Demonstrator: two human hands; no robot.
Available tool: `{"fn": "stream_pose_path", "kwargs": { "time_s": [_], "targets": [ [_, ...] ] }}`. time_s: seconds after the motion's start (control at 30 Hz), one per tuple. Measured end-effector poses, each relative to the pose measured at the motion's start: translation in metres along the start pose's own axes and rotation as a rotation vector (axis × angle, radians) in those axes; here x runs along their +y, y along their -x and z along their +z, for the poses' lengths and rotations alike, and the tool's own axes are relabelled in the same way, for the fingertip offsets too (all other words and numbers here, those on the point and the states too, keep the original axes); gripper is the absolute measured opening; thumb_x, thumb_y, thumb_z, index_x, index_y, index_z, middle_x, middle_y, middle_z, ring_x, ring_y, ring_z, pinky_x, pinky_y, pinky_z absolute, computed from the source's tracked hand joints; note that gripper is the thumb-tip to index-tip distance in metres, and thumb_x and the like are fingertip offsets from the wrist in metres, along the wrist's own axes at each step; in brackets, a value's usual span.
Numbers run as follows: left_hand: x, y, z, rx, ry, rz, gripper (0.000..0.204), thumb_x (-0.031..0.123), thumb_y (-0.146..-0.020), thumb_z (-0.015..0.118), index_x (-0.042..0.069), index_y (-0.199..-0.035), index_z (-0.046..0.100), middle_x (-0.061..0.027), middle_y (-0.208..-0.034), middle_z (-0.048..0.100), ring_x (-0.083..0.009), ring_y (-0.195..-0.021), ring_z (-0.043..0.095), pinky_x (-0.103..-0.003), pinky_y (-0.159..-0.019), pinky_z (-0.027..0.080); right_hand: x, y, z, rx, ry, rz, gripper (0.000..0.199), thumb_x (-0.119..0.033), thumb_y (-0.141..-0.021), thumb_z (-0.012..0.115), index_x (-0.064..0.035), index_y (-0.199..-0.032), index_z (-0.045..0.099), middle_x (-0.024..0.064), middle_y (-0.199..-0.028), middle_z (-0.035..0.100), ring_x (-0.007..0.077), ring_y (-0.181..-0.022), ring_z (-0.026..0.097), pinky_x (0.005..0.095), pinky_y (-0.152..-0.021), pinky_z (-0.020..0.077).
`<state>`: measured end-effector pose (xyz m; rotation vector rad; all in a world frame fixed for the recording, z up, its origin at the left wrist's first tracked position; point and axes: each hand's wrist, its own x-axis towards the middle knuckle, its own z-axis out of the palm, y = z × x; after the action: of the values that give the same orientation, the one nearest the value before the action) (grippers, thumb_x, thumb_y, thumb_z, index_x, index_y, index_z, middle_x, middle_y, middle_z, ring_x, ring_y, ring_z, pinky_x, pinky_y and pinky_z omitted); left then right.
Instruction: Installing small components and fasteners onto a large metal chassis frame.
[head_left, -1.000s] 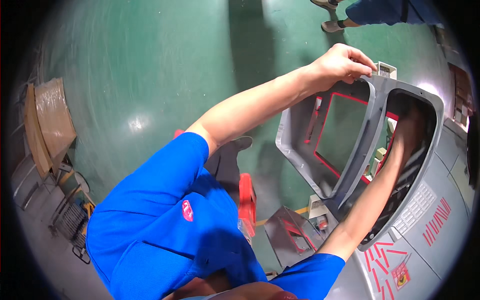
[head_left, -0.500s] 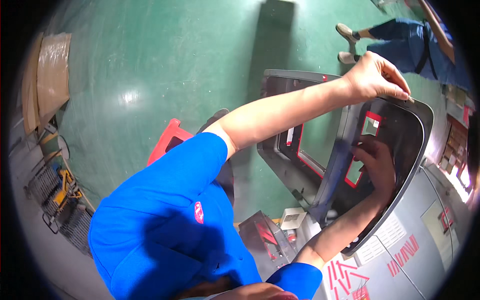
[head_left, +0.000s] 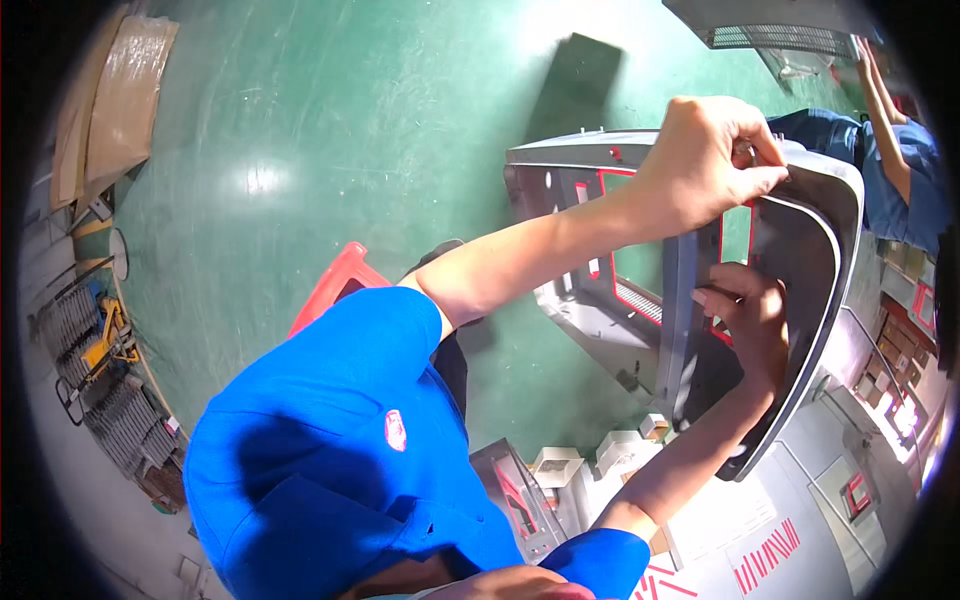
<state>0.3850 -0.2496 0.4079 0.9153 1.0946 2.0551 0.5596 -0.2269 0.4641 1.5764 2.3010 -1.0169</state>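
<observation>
Floor [head_left: 330, 130] of glossy green fills the upper left of the view, seen from above the person's head. Flattened cardboard [head_left: 110, 95] leans at the far left edge, and metal racks with a yellow tool [head_left: 95, 350] sit below it. A red stool [head_left: 335, 285] shows just beyond the person's blue sleeve [head_left: 330, 450]. Small white boxes [head_left: 590, 460] lie on a grey machine top [head_left: 800, 520] with red markings at the lower right. Another person in blue [head_left: 895, 160] stands at the upper right, one arm raised toward a grey grille.

Held up in front of the person, right of centre, is a large grey plastic panel [head_left: 830, 260] with a curved outer edge and red-lined window openings. Its long axis runs roughly from the top of the view down toward the machine top, leaning slightly, with the curved edge pointing right. The panel blocks sight of part of the machine behind it.

The left hand [head_left: 710, 160] is closed in a pinch on the panel's top edge, forearm stretched across the view. The right hand [head_left: 745, 320] reaches up inside the frame, fingers curled loosely against an inner bar; the panel hides how firmly it grips.
</observation>
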Motion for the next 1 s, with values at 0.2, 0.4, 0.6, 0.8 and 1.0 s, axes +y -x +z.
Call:
{"fn": "stream_pose_path", "kwargs": {
  "time_s": [0.2,0.4,0.6,0.8,1.0],
  "targets": [
    [0.016,0.025,-0.032,-0.004,-0.047,0.043,0.006,0.003,-0.070,0.074,0.001,-0.075,0.069,0.0011,-0.066,0.062,-0.0007,-0.056,0.046,-0.018,-0.049,0.036,-0.012,0.008,0.011,-0.052,0.057,-0.080,0.024,-0.002,-0.062,0.075,0.0063,-0.082,0.065,0.0120,-0.066,0.064,0.0137,-0.055,0.059,0.0248,-0.050,0.0452],
    [0.030,0.045,-0.053,0.046,-0.096,0.110,0.008,-0.001,-0.068,0.074,0.002,-0.072,0.069,0.0008,-0.064,0.060,-0.0024,-0.052,0.044,-0.018,-0.046,0.034,-0.029,0.018,0.022,-0.085,0.045,-0.078,0.023,-0.002,-0.060,0.074,0.0068,-0.079,0.063,0.0119,-0.064,0.063,0.0133,-0.052,0.058,0.0248,-0.048,0.0437],
    [0.025,0.041,-0.065,0.051,-0.179,0.338,0.011,-0.005,-0.067,0.073,0.002,-0.073,0.067,-0.0022,-0.071,0.062,-0.0047,-0.055,0.053,-0.019,-0.047,0.041,-0.040,0.002,0.026,-0.169,0.053,-0.022,0.023,-0.005,-0.059,0.074,0.0077,-0.074,0.063,0.0137,-0.064,0.064,0.0161,-0.055,0.060,0.0268,-0.049,0.0447],
    [0.018,0.025,-0.078,-0.014,-0.299,0.433,0.012,-0.005,-0.068,0.072,0.002,-0.076,0.066,-0.0050,-0.074,0.063,-0.0102,-0.059,0.060,-0.021,-0.052,0.049,-0.054,-0.010,0.025,-0.165,0.053,0.003,0.019,-0.007,-0.059,0.073,0.0062,-0.069,0.063,0.0130,-0.058,0.061,0.0155,-0.050,0.058,0.0261,-0.046,0.0416],
    [0.012,-0.012,-0.081,-0.014,-0.244,0.367,0.010,-0.003,-0.069,0.073,0.002,-0.076,0.067,-0.0044,-0.070,0.062,-0.0080,-0.061,0.059,-0.021,-0.054,0.049,-0.073,-0.029,0.011,-0.248,0.032,-0.013,0.019,-0.006,-0.060,0.068,0.0057,-0.058,0.053,0.0072,-0.050,0.051,0.0123,-0.043,0.049,0.0272,-0.043,0.0374]
  ]
}}
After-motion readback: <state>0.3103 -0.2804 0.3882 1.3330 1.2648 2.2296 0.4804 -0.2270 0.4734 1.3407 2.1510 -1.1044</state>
